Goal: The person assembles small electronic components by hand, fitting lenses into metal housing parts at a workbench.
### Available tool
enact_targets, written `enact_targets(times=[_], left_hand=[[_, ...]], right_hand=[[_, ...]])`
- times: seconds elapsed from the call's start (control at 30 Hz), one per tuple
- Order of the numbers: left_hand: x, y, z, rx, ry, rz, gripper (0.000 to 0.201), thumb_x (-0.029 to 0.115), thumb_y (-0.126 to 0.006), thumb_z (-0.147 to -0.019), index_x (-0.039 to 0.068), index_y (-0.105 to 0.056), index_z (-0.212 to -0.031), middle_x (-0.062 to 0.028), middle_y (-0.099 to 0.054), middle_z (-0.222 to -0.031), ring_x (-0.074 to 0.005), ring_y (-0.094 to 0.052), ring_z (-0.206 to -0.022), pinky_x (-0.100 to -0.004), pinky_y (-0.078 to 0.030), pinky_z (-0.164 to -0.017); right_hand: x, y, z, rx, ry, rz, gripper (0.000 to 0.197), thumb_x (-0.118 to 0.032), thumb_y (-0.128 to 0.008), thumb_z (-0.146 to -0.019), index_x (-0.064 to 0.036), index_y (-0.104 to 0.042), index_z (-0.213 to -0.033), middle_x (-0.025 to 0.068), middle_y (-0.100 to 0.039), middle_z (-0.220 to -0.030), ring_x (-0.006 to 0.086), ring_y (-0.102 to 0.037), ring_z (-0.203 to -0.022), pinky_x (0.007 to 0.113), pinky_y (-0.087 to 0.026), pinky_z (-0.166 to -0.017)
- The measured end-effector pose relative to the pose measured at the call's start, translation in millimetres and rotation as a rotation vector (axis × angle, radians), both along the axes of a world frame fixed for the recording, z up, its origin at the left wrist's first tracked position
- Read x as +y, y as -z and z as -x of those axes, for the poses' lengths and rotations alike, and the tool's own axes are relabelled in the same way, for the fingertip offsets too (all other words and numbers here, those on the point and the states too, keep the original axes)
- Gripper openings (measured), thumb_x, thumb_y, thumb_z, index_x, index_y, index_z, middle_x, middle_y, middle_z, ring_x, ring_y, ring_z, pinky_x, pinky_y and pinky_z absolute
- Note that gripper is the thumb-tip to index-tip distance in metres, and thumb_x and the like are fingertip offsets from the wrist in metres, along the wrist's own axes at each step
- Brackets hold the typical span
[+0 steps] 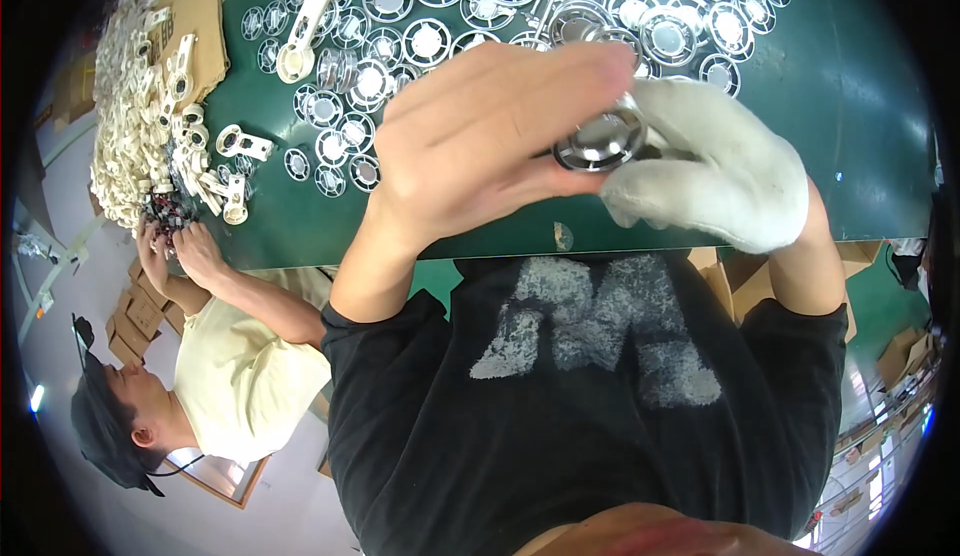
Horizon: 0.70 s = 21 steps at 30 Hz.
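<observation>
Between my two hands is a shiny round part with a silver rim and a dark domed centre [600, 142]. My bare left hand [480, 141] closes on it from the left, thumb and fingers at its edge. From the right, my right hand [715, 171], in a white glove, grips its other side; the glove hides part of the rim. Just beyond my hands, many silver spoked rings [427, 43] lie spread over the green table [810, 156], some overlapping. Among them rests a cream plastic part with a round end [303, 36].
A heap of cream plastic parts [125, 136] covers the table's left end, beside a cardboard sheet [195, 26]. At left, another person [245, 366] in a dark hat handles small dark parts [170, 213]. Cardboard boxes [755, 281] stand below the table at right.
</observation>
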<state>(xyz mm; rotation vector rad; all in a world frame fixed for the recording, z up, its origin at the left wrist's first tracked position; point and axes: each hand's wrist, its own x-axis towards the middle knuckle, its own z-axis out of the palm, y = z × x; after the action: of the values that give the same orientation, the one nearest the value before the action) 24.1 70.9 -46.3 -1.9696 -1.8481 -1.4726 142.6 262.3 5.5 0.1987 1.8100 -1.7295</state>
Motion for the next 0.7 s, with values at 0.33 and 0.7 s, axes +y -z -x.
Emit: enact_targets(times=[0.33,0.7], left_hand=[[8,-6,-4,-0.687,0.171,0.236,0.046,0.023,-0.071,-0.093,-0.014,-0.063,-0.119,-0.0279,-0.067,-0.121,-0.0336,-0.067,-0.113,-0.0399,-0.054,-0.096],[21,-40,91,-0.901,-0.367,0.458,0.038,0.036,-0.06,-0.101,0.002,-0.069,-0.085,0.001,-0.056,-0.065,-0.0073,-0.048,-0.052,-0.0249,-0.035,-0.047]], right_hand=[[-28,41,-13,0.721,0.312,-0.478,0.018,-0.03,-0.068,-0.091,-0.0195,-0.072,-0.105,0.0112,-0.066,-0.074,0.0329,-0.068,-0.069,0.04,-0.055,-0.062],[-38,16,-13,0.318,0.338,-0.527,0.042,-0.021,-0.071,-0.088,-0.0036,-0.064,-0.126,0.0046,-0.067,-0.087,0.0098,-0.062,-0.075,0.025,-0.051,-0.076]])
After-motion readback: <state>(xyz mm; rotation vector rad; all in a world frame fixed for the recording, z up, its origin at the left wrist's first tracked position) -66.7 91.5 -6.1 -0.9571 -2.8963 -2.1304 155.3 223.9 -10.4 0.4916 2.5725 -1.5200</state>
